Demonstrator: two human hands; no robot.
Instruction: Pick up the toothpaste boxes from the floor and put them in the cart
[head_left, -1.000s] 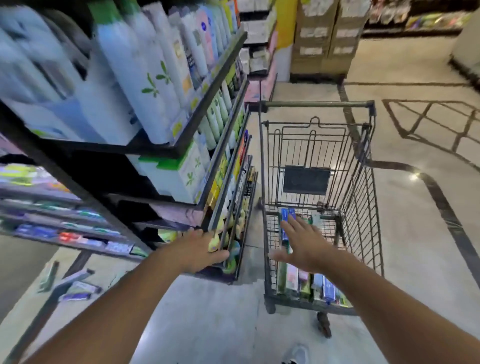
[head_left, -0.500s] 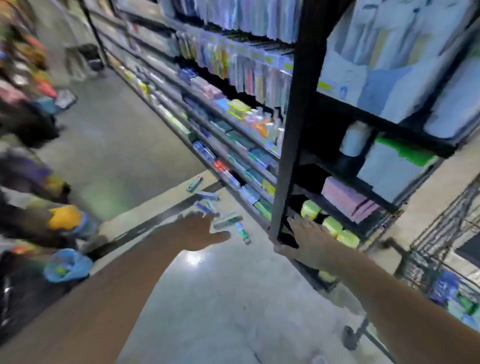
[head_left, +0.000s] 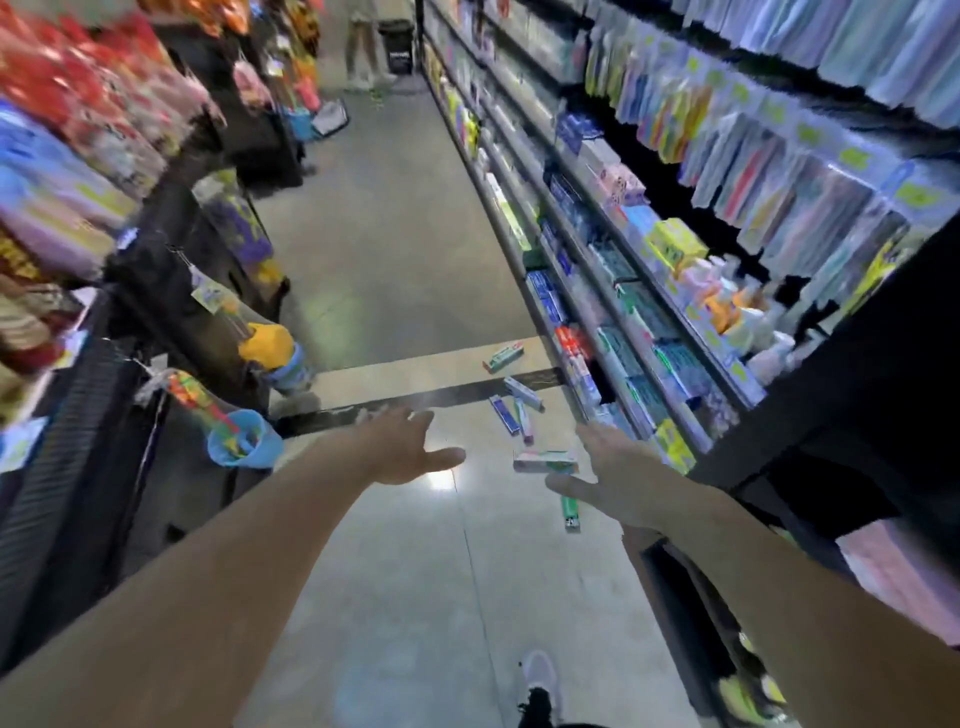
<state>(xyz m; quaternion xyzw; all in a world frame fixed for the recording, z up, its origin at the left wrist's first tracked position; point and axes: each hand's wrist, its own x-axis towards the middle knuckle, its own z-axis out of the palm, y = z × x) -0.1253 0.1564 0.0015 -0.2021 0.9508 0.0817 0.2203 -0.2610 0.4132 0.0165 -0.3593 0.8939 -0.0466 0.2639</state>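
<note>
Both hands reach forward over the floor (head_left: 395, 291) of a shop aisle, holding nothing. The left hand (head_left: 402, 449) has its fingers (head_left: 415, 418) spread and straight, thumb out to the side. The right hand (head_left: 610, 475) is likewise flat with fingers apart. The toothpaste boxes (head_left: 545, 461) lie scattered on the floor: one between the two hands just beside the right thumb, one below that thumb, several beyond the fingertips near the shelves (head_left: 613, 312) to the right.
</note>
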